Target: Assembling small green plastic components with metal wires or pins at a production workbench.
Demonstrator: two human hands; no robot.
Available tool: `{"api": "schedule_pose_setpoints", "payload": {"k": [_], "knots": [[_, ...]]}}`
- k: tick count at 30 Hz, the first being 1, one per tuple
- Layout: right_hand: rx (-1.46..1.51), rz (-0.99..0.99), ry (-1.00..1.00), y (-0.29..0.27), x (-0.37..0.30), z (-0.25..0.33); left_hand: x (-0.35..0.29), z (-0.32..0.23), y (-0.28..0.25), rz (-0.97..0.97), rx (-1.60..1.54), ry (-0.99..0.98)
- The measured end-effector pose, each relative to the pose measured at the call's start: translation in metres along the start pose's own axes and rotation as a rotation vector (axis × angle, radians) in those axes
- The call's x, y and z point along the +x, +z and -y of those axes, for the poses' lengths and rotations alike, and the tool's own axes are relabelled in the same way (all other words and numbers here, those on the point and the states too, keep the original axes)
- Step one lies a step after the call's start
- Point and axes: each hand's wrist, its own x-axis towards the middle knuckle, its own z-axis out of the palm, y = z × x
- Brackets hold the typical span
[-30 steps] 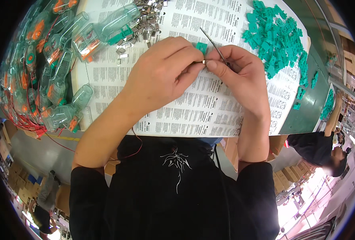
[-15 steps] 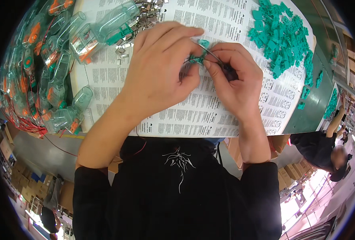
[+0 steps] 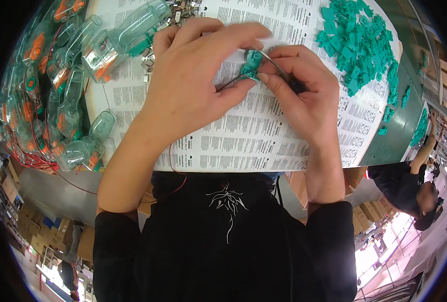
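Over the paper-covered table, my left hand point(image 3: 188, 75) has its upper fingers stretched out and blurred. Its thumb tip touches the lower edge of a small green plastic part point(image 3: 252, 61). A thin dark wire point(image 3: 229, 83) runs from this part toward my left palm, where its course is hidden. My right hand point(image 3: 306, 85) is closed around a curved metal tool point(image 3: 279, 68) with a dark end inside the fist. The tool arcs past the green part. My right thumb and index finger are close against the part's right side; their exact contact is unclear.
Clear bottle-shaped housings point(image 3: 102, 55) with orange pieces crowd the left, trailing red wires point(image 3: 37, 161). Small metal clips point(image 3: 183, 11) lie behind my left hand. A heap of green plastic parts point(image 3: 357, 48) covers the far right. Another person point(image 3: 402, 183) is beyond the right edge.
My left fingers have lifted and straightened away from the wire, exposing more of the green part. My right hand has shifted slightly right, still closed around the tool.
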Motion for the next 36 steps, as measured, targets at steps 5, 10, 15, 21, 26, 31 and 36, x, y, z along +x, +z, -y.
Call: {"api": "schedule_pose_setpoints", "payload": {"k": [5,10,15,21,26,31,36], "knots": [[0.004,-0.033,0.001,0.003,-0.001,-0.001,-0.001,0.002,0.0,0.018,0.01,-0.028],[-0.077,-0.002,0.014,0.001,-0.001,0.007,-0.002,0.003,0.002,-0.015,-0.027,-0.023],[-0.084,0.096,0.012,-0.007,0.007,0.012,-0.005,0.005,0.002,0.009,0.065,0.024],[0.006,0.068,0.109,-0.003,0.006,0.01,-0.007,0.006,0.006,-0.057,0.044,0.051],[-0.014,0.055,0.072,-0.001,0.005,0.009,-0.007,0.005,0.007,-0.076,0.055,0.04],[-0.133,0.216,0.022,-0.013,0.02,0.018,0.005,0.026,0.034,-0.247,-0.066,0.252],[-0.184,0.295,0.087,-0.016,0.025,0.02,0.028,0.054,0.082,-0.889,-0.361,0.785]]}}
